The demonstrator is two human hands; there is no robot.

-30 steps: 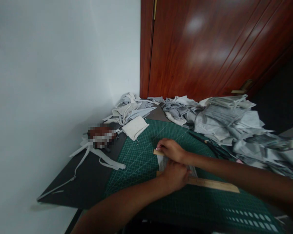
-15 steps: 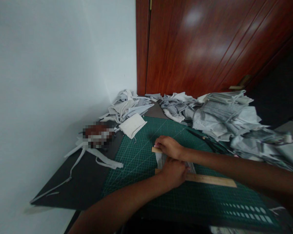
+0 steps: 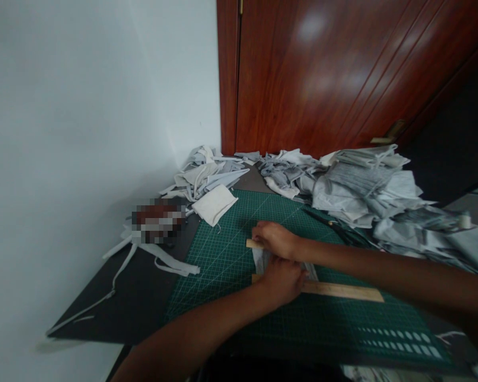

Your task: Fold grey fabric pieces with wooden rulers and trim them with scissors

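- On the counter (image 3: 135,310), against the wall (image 3: 83,116) and by a red-brown door (image 3: 302,79): green mat (image 3: 219,260), gridded, both hands working over it.
- Gray cloth piece (image 3: 259,260) flat on the mat, under and between the hands; mostly covered, a bit showing at either side.
- Left hand (image 3: 282,284): nearer one, on the wooden ruler (image 3: 344,291) at the cloth's near edge. Fingers curled, tips hidden; can't tell if they pinch or just press.
- Right hand (image 3: 276,239): just beyond the left, on a wooden strip (image 3: 254,244) at the cloth's far side. Fingers bent down over it; can't tell if clamped.
- Ruler runs well out to the right of the left hand; only the left end of the strip shows.
- Scissors (image 3: 336,228), dark, beyond the right forearm, beside a big heap of gray cloth (image 3: 358,185).
- White cloth piece (image 3: 215,204) at the mat's far left corner, pale scraps (image 3: 207,175) heaped behind it.
- Pixelated brown bundle (image 3: 158,218) left of the mat, long pale strips (image 3: 175,261) trailing from around it.
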